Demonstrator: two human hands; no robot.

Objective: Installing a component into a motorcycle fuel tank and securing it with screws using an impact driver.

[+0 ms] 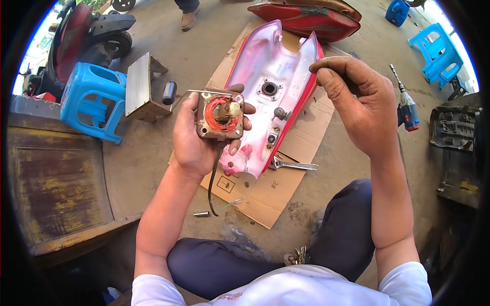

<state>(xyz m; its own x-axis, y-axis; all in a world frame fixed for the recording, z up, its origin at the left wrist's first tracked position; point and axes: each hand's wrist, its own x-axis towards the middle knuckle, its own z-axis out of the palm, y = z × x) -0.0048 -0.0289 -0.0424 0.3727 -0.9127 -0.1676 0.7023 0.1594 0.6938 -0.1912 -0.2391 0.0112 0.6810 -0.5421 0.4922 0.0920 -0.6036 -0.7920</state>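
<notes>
My left hand (196, 145) is closed around a fuel level sender (221, 115), a square metal plate with corner holes, a ring of red sealant and a brown, crusted centre. A thin wire rod sticks out at its top left, and a black cable (210, 191) hangs below. Beyond it an upturned red fuel tank (255, 97) lies on flattened cardboard (255, 204), its pale underside showing a round black port (269, 88). To the right of the tank my right hand (357, 99) is raised, thumb and forefinger pinched together; whatever they hold, if anything, is too small to make out.
An adjustable wrench (293, 164) lies by the tank's near end, and a socket (202, 214) on the floor. A power driver (407, 109) stands at right. Blue stools (94, 102), a metal stand (140, 86) with a dark canister (169, 93), and red body panels (306, 20) surround the cardboard.
</notes>
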